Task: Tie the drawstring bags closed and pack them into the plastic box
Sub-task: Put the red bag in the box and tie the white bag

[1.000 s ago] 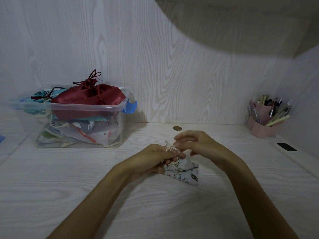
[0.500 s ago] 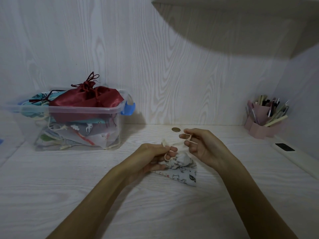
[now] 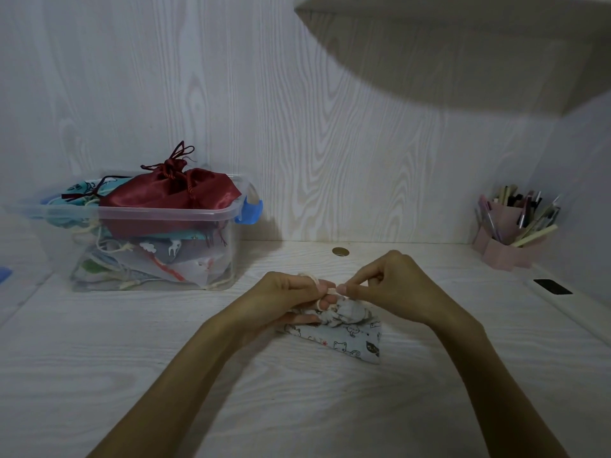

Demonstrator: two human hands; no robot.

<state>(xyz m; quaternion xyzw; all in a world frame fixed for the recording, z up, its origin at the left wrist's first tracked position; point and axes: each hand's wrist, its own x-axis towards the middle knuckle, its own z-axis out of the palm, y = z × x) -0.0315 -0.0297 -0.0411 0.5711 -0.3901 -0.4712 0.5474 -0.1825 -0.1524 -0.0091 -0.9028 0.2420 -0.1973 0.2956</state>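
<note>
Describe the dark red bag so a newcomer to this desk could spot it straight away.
Start at the clear plastic box standing on the desk at the far left, against the wall. The dark red bag lies on top of the pile inside, rising above the rim. It alone is shiny, plain satin; the bags beneath it are pale printed cloth.

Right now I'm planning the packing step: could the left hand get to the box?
Probably yes: bare desk lies between the left hand and the box, whose top is open, though that hand grips the cord.

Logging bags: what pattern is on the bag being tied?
Small cartoon cats on white fabric, on the drawstring bag; head view.
</note>
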